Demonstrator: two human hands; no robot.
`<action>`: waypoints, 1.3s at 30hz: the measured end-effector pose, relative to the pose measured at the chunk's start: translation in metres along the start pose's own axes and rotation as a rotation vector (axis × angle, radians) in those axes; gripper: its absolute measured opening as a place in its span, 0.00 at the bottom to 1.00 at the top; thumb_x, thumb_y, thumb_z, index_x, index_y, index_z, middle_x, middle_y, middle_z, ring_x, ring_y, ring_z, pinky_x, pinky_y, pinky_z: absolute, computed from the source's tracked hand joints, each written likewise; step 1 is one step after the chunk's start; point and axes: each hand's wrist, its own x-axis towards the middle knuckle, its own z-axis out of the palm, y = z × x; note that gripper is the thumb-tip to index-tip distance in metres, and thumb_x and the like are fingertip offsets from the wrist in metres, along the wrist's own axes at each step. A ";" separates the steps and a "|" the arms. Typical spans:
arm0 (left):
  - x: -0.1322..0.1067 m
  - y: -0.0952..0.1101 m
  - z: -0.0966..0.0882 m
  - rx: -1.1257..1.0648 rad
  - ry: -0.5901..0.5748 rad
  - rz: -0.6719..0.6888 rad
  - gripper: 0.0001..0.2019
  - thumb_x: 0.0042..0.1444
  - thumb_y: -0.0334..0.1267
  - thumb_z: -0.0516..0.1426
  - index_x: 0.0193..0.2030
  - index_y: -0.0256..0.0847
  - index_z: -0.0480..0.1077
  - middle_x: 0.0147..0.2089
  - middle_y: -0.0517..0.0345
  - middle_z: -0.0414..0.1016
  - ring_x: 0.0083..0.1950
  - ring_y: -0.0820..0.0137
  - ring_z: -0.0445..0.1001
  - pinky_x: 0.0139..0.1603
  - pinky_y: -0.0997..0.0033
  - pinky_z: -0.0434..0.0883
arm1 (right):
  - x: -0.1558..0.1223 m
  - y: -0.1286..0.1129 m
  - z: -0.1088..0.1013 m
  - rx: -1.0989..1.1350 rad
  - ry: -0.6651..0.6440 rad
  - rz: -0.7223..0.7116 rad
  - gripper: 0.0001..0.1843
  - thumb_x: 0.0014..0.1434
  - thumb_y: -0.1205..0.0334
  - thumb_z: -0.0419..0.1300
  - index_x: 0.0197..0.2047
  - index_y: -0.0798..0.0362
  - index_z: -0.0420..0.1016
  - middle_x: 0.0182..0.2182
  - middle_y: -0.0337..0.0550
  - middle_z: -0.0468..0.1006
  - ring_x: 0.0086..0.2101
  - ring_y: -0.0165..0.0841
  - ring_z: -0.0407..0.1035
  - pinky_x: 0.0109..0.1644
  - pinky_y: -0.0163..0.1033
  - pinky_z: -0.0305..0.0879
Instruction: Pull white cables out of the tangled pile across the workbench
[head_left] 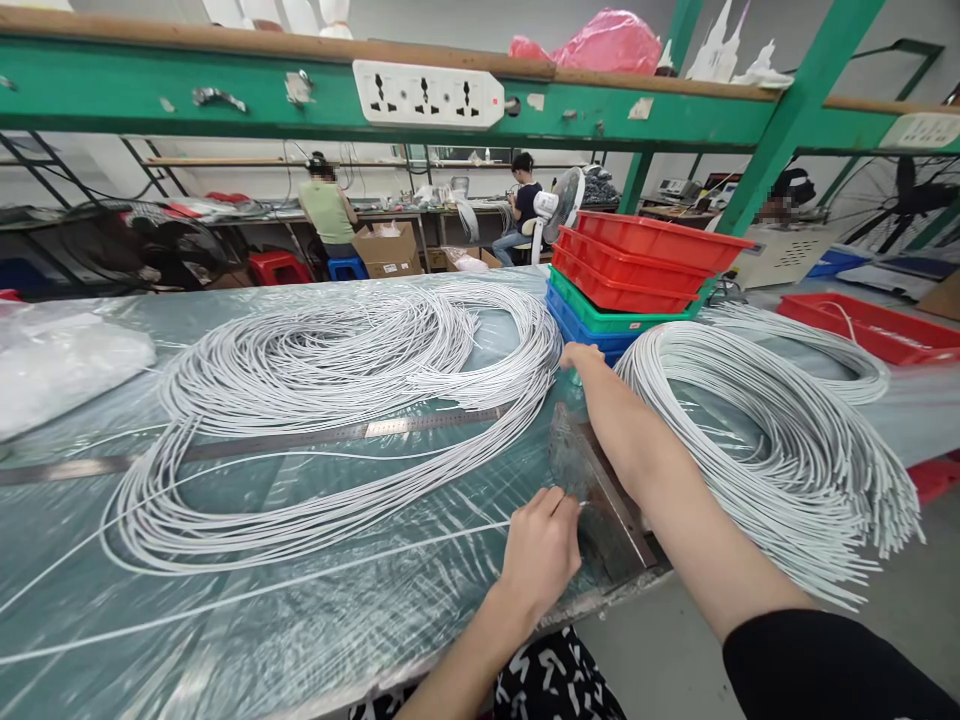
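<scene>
My left hand is closed on a single white cable that runs off to the left edge of the table. Just right of its fingers sits a metal block with a straight edge, at the table's front edge. My right arm crosses above this block, and my right hand is stretched out by the blue trays. Its fingers look curled, but what they hold is hidden. Left of that hand lies a big loose coil of white cable; a thick bundle of cut cable rests to the right.
Under the coil lies a long steel ruler. Red trays are stacked at the back, and another red tray stands far right. A plastic bag lies left. A green shelf beam spans overhead. People sit working beyond.
</scene>
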 end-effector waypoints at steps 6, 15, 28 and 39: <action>0.000 0.001 0.000 0.009 0.010 -0.003 0.10 0.63 0.25 0.49 0.33 0.40 0.64 0.31 0.57 0.65 0.31 0.67 0.65 0.26 0.67 0.58 | -0.003 -0.001 0.001 -0.032 0.030 -0.020 0.25 0.54 0.66 0.66 0.56 0.53 0.73 0.57 0.56 0.68 0.62 0.50 0.54 0.55 0.52 0.65; 0.000 0.000 0.001 0.034 -0.009 -0.006 0.11 0.63 0.24 0.48 0.31 0.40 0.64 0.30 0.57 0.65 0.31 0.67 0.65 0.25 0.67 0.58 | 0.004 -0.007 -0.004 0.017 0.311 -0.060 0.26 0.57 0.60 0.66 0.58 0.55 0.71 0.53 0.59 0.71 0.59 0.49 0.60 0.61 0.55 0.51; -0.001 0.002 0.001 0.032 -0.003 -0.016 0.10 0.62 0.24 0.50 0.31 0.40 0.63 0.31 0.57 0.65 0.32 0.67 0.65 0.27 0.67 0.59 | 0.022 -0.003 0.005 0.119 0.232 -0.069 0.31 0.51 0.47 0.71 0.51 0.60 0.75 0.47 0.63 0.74 0.53 0.48 0.66 0.55 0.50 0.60; 0.001 0.002 0.000 0.043 -0.014 -0.023 0.10 0.60 0.23 0.51 0.31 0.40 0.64 0.31 0.57 0.66 0.32 0.66 0.66 0.27 0.67 0.59 | 0.018 -0.002 0.004 0.137 0.225 -0.125 0.28 0.50 0.51 0.74 0.48 0.61 0.76 0.45 0.61 0.75 0.51 0.45 0.67 0.52 0.46 0.62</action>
